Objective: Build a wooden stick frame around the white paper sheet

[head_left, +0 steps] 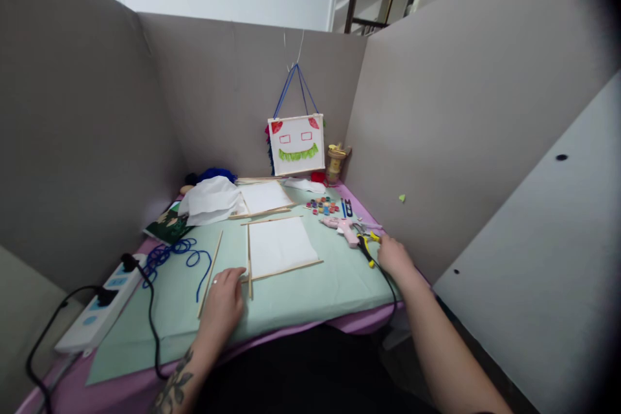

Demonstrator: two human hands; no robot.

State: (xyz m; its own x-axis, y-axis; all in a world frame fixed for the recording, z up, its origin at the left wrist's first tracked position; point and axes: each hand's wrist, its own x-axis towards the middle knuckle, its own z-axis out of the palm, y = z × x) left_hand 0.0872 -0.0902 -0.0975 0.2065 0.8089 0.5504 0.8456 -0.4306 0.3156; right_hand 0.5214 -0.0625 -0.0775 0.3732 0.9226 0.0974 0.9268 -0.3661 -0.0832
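Note:
My left hand [226,297] rests at the lower left corner of a white sheet [281,244] edged with thin wooden sticks; its fingers touch the stick end, and whether they grip it is hard to tell. At the right of the table, my right hand [395,257] has its fingertips at the yellow-handled pliers [367,250]; its fingers are partly hidden. A pink glue gun [343,230] lies just left of the pliers. Beside my left hand lie loose sticks [212,272].
Blue cord [177,255] and a power strip [109,304] lie at left. Farther back are another framed sheet [266,196], white cloth [211,199], paint pots [324,206] and a cup [334,165]. A decorated panel [297,144] hangs before the grey partition.

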